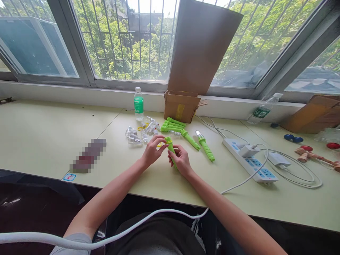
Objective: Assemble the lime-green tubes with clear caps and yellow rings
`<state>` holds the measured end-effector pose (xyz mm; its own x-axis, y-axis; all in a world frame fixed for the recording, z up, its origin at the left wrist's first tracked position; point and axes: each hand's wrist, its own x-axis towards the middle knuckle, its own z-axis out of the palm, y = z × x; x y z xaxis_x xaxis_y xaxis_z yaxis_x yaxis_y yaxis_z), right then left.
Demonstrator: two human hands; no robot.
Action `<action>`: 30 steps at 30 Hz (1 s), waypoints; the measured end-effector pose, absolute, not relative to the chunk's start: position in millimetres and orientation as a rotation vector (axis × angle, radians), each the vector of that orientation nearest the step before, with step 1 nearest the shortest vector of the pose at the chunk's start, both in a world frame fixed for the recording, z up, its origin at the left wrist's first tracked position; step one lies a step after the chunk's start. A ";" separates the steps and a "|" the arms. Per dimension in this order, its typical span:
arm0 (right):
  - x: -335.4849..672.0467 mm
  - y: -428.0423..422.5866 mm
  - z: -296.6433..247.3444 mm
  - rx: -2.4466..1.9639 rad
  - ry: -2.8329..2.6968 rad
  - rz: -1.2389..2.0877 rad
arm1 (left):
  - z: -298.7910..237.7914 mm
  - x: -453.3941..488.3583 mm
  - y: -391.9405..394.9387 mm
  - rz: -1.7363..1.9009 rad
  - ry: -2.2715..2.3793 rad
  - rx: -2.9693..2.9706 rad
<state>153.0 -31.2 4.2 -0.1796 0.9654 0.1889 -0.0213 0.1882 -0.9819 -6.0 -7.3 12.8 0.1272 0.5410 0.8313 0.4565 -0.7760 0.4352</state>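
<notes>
My right hand [181, 160] is closed around the ribbed lower part of a green plastic handle [172, 149], which tilts with its threaded end up and away from me. At that threaded end, the fingers of my left hand [154, 148] pinch the handle, where a yellow band shows around the neck. Beyond my hands lie several more green handles [174, 124], one of them a loose handle [190, 139]. To the right, another green handle [206, 149] has a clear cap on its end. Several clear plastic caps [135, 139] and yellow rings [140, 128] are scattered left of the handles.
A water bottle [138, 106] and an open cardboard box [181, 106] stand by the window sill. On the right are a power strip [249, 161] with plugs, white cables, and a wooden toy [305, 154]. A white cable [156, 212] crosses in front of me.
</notes>
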 end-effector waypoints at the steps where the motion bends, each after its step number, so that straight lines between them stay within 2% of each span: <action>1: 153.4 -31.0 3.8 -0.971 -1.425 1.193 | 12.3 -6.2 -6.8 1.750 1.025 2.302; 12: 151.5 -29.3 3.8 -0.984 -1.451 1.120 | 9.1 -8.2 -3.5 1.704 1.026 2.311; 22: 154.7 -31.6 9.4 -0.970 -1.441 1.254 | 11.2 -12.7 -0.4 1.595 0.944 2.384; 30: 156.6 -31.0 7.8 -0.955 -1.387 1.333 | 10.0 -7.9 -2.9 1.648 0.927 2.285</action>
<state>156.6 -31.0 7.8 -0.2402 0.9639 0.1146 -0.0761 0.0989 -0.9922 -7.9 -2.9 10.0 0.1931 0.5749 0.7951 0.3804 -0.7908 0.4795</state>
